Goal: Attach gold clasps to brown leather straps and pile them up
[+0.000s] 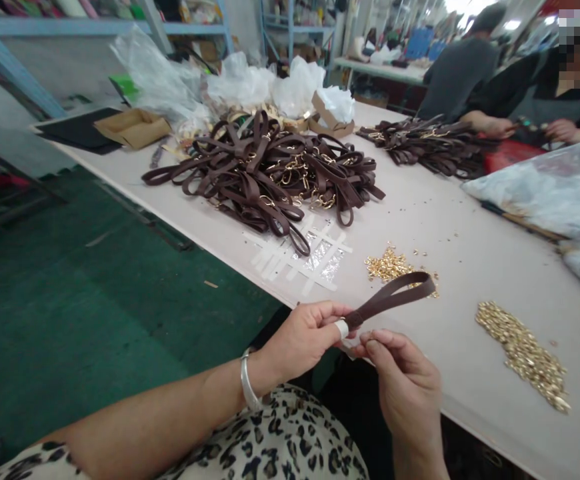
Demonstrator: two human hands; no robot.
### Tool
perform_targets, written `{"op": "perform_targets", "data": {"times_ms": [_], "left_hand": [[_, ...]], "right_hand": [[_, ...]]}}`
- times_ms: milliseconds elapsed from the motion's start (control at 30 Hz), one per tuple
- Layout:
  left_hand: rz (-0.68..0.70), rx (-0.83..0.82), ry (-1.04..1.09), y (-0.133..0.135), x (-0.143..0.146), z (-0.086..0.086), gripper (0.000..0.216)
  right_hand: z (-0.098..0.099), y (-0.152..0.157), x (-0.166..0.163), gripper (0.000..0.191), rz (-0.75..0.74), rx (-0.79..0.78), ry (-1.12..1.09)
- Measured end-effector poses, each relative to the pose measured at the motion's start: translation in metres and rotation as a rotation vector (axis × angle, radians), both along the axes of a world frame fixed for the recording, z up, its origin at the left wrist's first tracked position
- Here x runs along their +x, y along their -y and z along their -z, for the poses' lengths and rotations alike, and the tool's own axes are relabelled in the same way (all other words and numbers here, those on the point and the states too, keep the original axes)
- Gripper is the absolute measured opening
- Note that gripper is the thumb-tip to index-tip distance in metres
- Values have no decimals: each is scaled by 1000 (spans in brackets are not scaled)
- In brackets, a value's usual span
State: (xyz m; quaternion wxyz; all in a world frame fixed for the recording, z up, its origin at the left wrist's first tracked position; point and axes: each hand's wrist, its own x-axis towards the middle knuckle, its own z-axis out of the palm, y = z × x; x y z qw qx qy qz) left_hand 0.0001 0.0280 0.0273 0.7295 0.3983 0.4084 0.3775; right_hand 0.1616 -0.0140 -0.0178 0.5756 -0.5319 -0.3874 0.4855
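A dark brown leather wrist strap (393,295) is pinched in my left hand (303,337), its loop pointing up and to the right over the table's near edge. White tape wraps a digit of that hand. Just below the strap's held end, my right hand (405,373) is closed with thumb and fingertips together; what lies between them is too small to make out. Behind the loop lies a small pile of gold metal pieces (389,263). Farther right is a longer pile of gold pieces (523,353).
A large heap of brown straps with gold clasps (260,173) covers the table's middle. White tape strips (303,257) lie before it. Plastic bags (295,87) stand behind. At right, a co-worker's hands (563,130) are near another strap pile (430,143) and a filled plastic bag (550,187).
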Motion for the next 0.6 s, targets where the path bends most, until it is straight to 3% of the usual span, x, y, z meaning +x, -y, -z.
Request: {"op": "perform_targets", "data": {"times_ms": [300, 600], "left_hand": [[35, 163, -49, 10, -3, 8, 33], [60, 364, -367, 14, -8, 10, 36]], "right_hand": [[-1, -1, -4, 23, -18, -89, 107], [-7, 1, -12, 11, -86, 3, 129]]}}
